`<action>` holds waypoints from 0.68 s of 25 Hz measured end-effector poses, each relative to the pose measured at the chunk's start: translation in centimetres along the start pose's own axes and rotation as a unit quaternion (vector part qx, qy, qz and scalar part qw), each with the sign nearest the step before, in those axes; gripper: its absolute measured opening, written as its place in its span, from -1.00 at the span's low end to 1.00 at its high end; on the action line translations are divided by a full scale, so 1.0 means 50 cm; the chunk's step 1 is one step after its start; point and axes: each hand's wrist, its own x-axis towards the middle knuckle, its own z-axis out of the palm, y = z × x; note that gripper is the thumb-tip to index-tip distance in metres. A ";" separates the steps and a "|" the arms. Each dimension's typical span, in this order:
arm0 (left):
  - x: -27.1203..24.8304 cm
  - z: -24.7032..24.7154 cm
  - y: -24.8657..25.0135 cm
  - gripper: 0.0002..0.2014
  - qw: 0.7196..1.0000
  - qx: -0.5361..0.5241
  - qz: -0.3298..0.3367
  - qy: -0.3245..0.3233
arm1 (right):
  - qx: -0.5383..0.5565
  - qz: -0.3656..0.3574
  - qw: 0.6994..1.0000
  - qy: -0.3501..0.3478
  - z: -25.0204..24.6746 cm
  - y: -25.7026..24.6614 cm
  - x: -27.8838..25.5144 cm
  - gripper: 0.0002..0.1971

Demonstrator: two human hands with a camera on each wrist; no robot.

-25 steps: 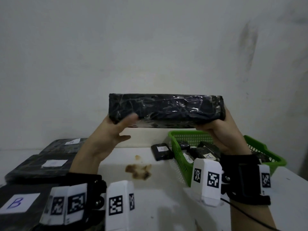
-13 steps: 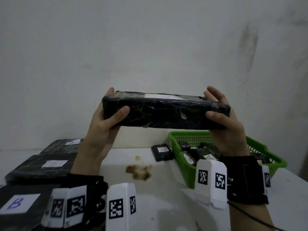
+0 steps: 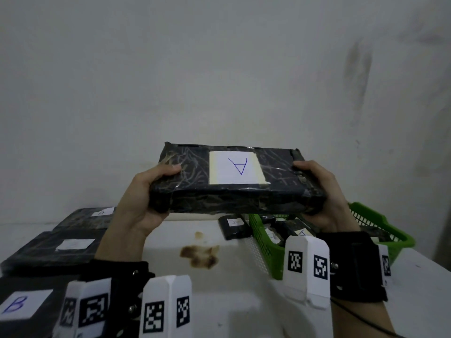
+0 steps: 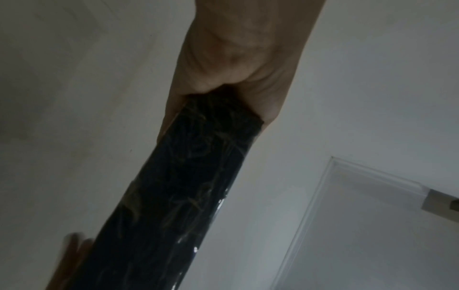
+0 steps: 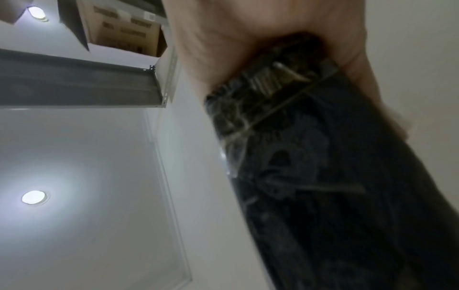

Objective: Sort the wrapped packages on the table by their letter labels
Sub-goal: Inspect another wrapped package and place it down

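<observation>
A long black wrapped package (image 3: 234,193) is held up in the air above the table, its top face tilted toward me. Its white label (image 3: 235,170) carries a blue letter A, upside down to me. My left hand (image 3: 148,191) grips the package's left end with the thumb on top. My right hand (image 3: 317,191) grips the right end the same way. The wrist views show the dark package (image 4: 188,186) (image 5: 323,166) running out from each palm. Black packages lie at the left: one labelled B (image 3: 22,306), one with an unreadable label (image 3: 70,246), one farther back (image 3: 97,214).
A green basket (image 3: 380,230) with several small black labelled packages stands at the right on the white table (image 3: 244,301). One small package (image 3: 234,226) lies just left of the basket. A brown stain (image 3: 200,254) marks the table's middle. A wall rises behind.
Both hands have turned the package so its labelled face, hidden a second ago, now tilts toward me and shows the A. The package sits slightly lower and closer.
</observation>
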 end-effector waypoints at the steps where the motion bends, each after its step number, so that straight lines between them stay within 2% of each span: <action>1: 0.001 -0.002 0.001 -0.83 1.000 0.001 -0.007 0.007 | -0.016 0.015 1.000 0.002 0.000 0.002 0.001 -0.63; 3: 0.006 -0.006 0.000 -0.74 1.000 0.002 -0.015 0.014 | -0.028 0.019 0.999 0.029 0.002 0.005 0.003 -0.76; 6: 0.009 -0.011 -0.002 -0.83 0.999 -0.005 -0.015 0.047 | -0.044 0.027 0.998 0.022 0.004 0.009 0.007 -0.79; 9: 0.010 -0.029 -0.001 -0.95 0.997 -0.005 -0.018 0.070 | -0.130 0.096 0.987 -0.011 0.019 0.016 -0.012 -0.76; 12: 0.016 -0.060 0.007 -0.84 0.995 0.019 -0.055 0.080 | -0.150 0.143 0.978 -0.017 0.040 0.020 -0.013 -0.80; 15: 0.053 -0.085 0.021 -0.76 0.972 0.178 -0.102 0.117 | -0.176 0.147 0.973 0.029 0.076 0.013 0.037 -0.83; 16: 0.070 -0.091 0.029 -0.73 0.956 0.243 -0.114 0.120 | -0.199 0.141 0.969 0.041 0.088 0.012 0.062 -0.75; 17: 0.087 -0.099 0.037 -0.69 0.941 0.291 -0.134 0.112 | -0.225 0.139 0.963 0.042 0.100 0.017 0.090 -0.55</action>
